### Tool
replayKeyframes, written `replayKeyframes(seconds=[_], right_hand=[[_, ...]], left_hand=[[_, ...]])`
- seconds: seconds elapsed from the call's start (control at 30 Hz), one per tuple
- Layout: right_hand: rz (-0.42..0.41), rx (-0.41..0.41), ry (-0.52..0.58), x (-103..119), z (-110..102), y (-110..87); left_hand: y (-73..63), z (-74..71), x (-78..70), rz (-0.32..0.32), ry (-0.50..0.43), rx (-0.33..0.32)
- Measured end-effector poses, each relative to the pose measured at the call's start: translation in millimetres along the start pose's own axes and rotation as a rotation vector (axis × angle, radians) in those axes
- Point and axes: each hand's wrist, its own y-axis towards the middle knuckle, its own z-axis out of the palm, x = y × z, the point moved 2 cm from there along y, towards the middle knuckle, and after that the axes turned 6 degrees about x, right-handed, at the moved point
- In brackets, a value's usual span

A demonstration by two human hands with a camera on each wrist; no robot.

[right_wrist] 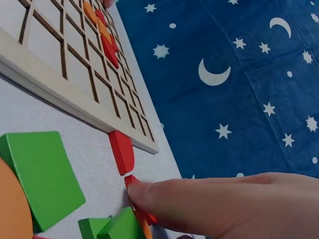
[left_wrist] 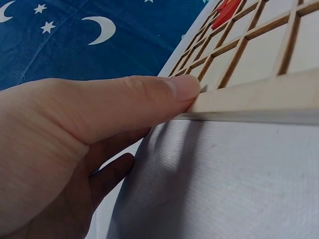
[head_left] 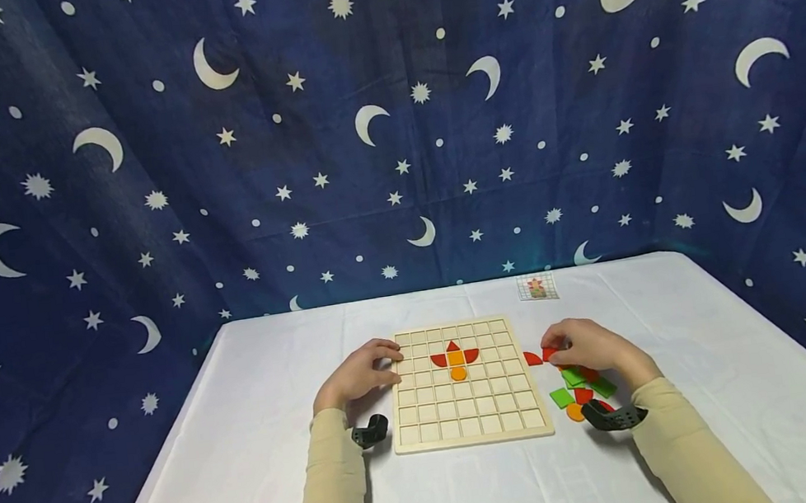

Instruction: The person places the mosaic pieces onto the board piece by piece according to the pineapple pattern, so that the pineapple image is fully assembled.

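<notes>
A wooden grid board (head_left: 453,432) lies on the table between the hands, with red and orange pieces set in its upper middle cells. At its left edge my left hand (head_left: 363,370) touches the rim; the left wrist view shows the thumb (left_wrist: 187,88) resting on the board's edge. To the right of the board, my right hand (head_left: 593,346) pinches a red piece (head_left: 549,353) over the loose pieces; its full shape is partly hidden by the fingers. Beside that lies a red quarter-circle piece (right_wrist: 122,152), close to the board's edge.
Loose green squares (head_left: 562,398), orange circles (head_left: 575,412) and red pieces lie scattered below the right hand. A small picture card (head_left: 537,287) with a gridded figure lies at the back of the white-covered table (head_left: 248,468). A dark blue curtain (head_left: 343,250) hangs behind.
</notes>
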Motion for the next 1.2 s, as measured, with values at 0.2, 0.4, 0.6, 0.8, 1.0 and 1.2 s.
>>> replayKeyframes(seconds=[0.2, 0.4, 0.6, 0.8, 1.0, 1.2], right_hand=[[0.042, -0.02, -0.002, 2, 3, 3.6], [0.058, -0.015, -0.037, 3, 5, 8.2], [0.084, -0.026, -0.049, 2, 3, 7.7], [0.092, -0.042, -0.052, 4, 0, 7.7], [-0.032, -0.087, -0.04, 24, 6, 11.8], [-0.198, -0.064, -0.067, 59, 27, 26.6]], left_hand=[[-0.5, 0.1, 0.0, 0.004, -0.002, 0.001], [-1.0, -0.1, -0.5, 0.009, -0.014, 0.0], [-1.9, -0.5, -0.4, 0.023, -0.02, -0.003], [-2.4, -0.8, 0.8, 0.041, -0.024, -0.006], [-2.1, -0.8, 0.8, 0.048, -0.017, -0.007], [-1.8, -0.1, 0.6, 0.052, -0.018, -0.003]])
